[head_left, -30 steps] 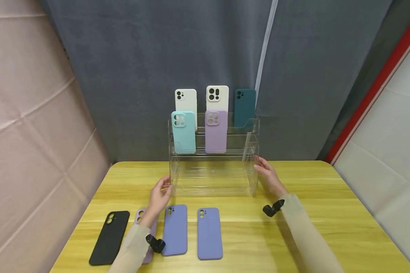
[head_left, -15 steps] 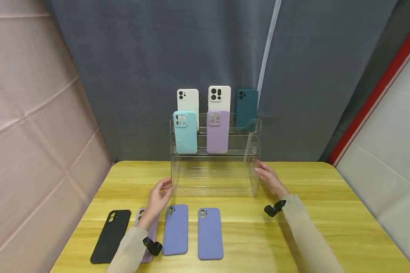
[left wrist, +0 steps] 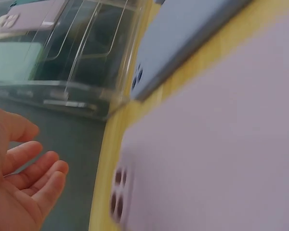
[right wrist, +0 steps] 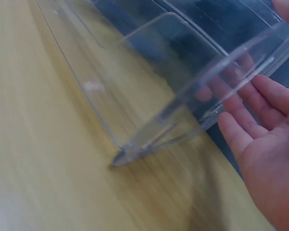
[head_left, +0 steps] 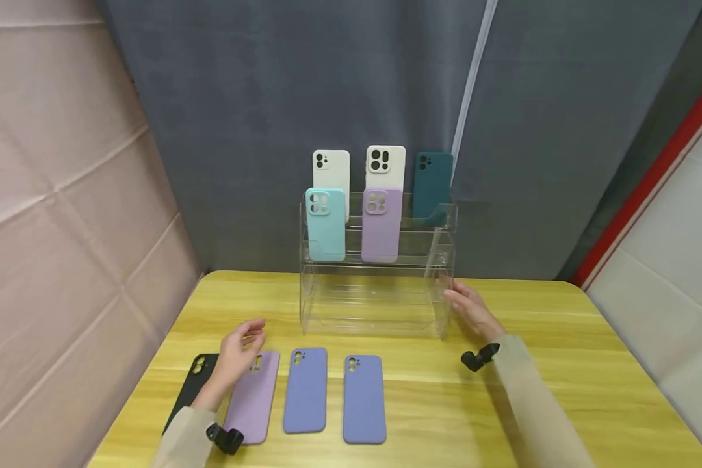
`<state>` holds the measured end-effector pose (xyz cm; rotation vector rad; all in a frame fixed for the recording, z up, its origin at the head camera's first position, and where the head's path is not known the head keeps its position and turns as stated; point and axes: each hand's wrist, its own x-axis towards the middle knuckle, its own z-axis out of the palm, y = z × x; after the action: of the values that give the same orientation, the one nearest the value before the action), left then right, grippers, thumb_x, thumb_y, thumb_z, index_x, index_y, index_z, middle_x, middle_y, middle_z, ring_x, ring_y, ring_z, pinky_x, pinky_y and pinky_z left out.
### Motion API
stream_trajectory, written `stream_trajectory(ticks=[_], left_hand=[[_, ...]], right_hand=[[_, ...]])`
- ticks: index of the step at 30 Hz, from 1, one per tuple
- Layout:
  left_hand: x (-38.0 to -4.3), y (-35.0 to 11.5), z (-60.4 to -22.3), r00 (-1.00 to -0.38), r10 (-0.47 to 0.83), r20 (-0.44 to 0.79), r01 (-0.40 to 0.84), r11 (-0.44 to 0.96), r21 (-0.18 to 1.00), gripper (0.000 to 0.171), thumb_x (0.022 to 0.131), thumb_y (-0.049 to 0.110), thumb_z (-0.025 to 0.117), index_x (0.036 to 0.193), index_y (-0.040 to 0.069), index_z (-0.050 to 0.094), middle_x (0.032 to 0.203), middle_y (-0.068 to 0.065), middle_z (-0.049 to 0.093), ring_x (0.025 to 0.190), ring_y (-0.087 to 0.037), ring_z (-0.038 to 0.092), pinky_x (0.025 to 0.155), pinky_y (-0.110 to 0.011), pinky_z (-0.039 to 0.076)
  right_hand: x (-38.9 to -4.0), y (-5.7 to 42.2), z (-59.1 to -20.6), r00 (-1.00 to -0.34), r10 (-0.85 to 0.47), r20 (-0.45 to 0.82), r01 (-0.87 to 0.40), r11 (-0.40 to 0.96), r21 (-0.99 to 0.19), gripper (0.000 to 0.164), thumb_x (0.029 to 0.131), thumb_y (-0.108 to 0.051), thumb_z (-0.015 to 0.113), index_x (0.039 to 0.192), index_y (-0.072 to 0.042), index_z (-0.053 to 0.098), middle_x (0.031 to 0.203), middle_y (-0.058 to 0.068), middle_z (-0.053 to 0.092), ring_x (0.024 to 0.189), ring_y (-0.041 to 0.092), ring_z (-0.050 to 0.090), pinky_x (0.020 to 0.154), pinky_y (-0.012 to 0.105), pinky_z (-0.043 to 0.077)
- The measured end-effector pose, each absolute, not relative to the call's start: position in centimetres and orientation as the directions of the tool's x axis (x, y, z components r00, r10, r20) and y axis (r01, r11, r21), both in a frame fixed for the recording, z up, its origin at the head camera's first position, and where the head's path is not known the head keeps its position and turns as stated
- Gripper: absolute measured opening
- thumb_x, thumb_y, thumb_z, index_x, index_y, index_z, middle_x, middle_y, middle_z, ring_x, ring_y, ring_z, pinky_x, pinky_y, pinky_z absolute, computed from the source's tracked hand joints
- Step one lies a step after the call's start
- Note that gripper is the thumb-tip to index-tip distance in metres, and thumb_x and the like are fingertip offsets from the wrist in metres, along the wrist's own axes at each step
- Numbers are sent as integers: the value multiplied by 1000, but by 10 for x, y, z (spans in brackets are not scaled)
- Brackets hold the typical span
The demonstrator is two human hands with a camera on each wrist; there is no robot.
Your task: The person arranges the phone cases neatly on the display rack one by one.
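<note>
A clear tiered display rack (head_left: 374,325) stands on the table. My right hand (head_left: 474,309) is at its right side; in the right wrist view the fingers (right wrist: 236,132) lie against the transparent side panel, extended with a slight bend. My left hand (head_left: 238,354) is off the rack, hovering above a lilac phone case (head_left: 251,403) with loosely bent fingers and nothing in them. A black phone case (head_left: 193,383) is partly hidden under the left forearm. Two periwinkle phone cases, a left one (head_left: 305,393) and a right one (head_left: 365,403), lie flat in front of the rack.
The rack's middle tier holds a turquoise case (head_left: 326,227) and a purple case (head_left: 381,227). Behind them on the top tier stand a white case (head_left: 331,169), a cream case (head_left: 393,169) and a teal case (head_left: 433,185). A grey curtain (head_left: 257,130) hangs behind the table.
My left hand has let go of the rack's left side and moved left and toward me, uncovering more of the lilac case. My right hand stays at the rack. The head view has shifted slightly.
</note>
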<state>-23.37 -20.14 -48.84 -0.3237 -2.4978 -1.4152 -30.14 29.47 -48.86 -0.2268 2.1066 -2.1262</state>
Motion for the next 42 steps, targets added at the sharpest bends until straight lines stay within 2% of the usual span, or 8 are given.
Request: stream_trajectory(ticks=[4, 8, 12, 17, 24, 32, 37, 42], left_hand=[[-224, -222, -487, -934, 53, 355, 317, 582, 749, 24, 86, -6, 61, 110, -12, 60, 103, -25, 63, 93, -35, 59, 81, -44, 51], [-214, -240, -488, -927, 32, 374, 303, 652, 695, 21, 84, -6, 63, 105, -12, 63, 96, -22, 65, 86, -33, 62, 74, -39, 54], [-205, -255, -488, -939, 0, 343, 243, 704, 667, 19, 82, -5, 65, 100, -12, 64, 90, -19, 67, 81, -31, 63, 69, -33, 55], [-198, -269, -488, -958, -25, 285, 170, 753, 636, 21, 81, -2, 67, 98, -12, 64, 88, -20, 67, 81, -34, 64, 70, -40, 54], [-194, -276, -488, -985, -60, 162, 51, 794, 605, 40, 80, 12, 72, 108, -16, 60, 99, -30, 62, 91, -42, 60, 77, -49, 50], [-192, -277, -488, -987, -147, 68, -87, 836, 542, 72, 75, 30, 76, 119, -19, 48, 113, -39, 50, 101, -49, 49, 84, -56, 43], [-191, -278, -488, -986, -164, 5, -143, 871, 470, 93, 69, 44, 79, 124, -21, 42, 114, -42, 46, 101, -52, 47, 82, -58, 42], [-189, -279, -491, -984, -180, -5, -165, 894, 417, 94, 65, 44, 80, 122, -21, 43, 110, -42, 46, 99, -53, 47, 78, -58, 44]], right_hand=[[-303, 302, -484, -969, -245, -12, -3, 63, -998, 66, 98, -14, 47, 144, 13, 8, 150, 30, 11, 136, 37, 18, 111, 50, 15], [-306, 311, -478, -952, -302, -53, 19, 114, -993, 72, 97, -13, 49, 144, 13, 2, 151, 31, 2, 137, 41, 10, 110, 52, 13], [-309, 318, -472, -937, -336, -95, 24, 209, -978, 79, 95, -17, 54, 145, 10, -1, 151, 30, -6, 137, 45, 2, 109, 56, 12], [-309, 324, -467, -913, -392, -113, 13, 249, -968, 79, 96, -20, 54, 147, 7, 0, 152, 28, -7, 137, 46, 2, 108, 60, 11], [-306, 329, -466, -907, -408, -109, 11, 237, -971, 79, 96, -18, 52, 146, 8, -3, 151, 29, -11, 136, 47, -2, 107, 61, 8], [-309, 326, -467, -903, -412, -123, 29, 227, -973, 84, 95, -20, 54, 145, 9, -8, 150, 29, -14, 136, 47, -3, 107, 61, 7], [-309, 322, -466, -903, -410, -129, 36, 227, -973, 84, 95, -18, 54, 144, 10, -9, 150, 31, -13, 136, 47, -2, 107, 60, 8], [-309, 319, -465, -904, -409, -129, 34, 232, -972, 83, 95, -17, 53, 145, 9, -8, 150, 30, -12, 136, 47, -2, 107, 61, 8]])
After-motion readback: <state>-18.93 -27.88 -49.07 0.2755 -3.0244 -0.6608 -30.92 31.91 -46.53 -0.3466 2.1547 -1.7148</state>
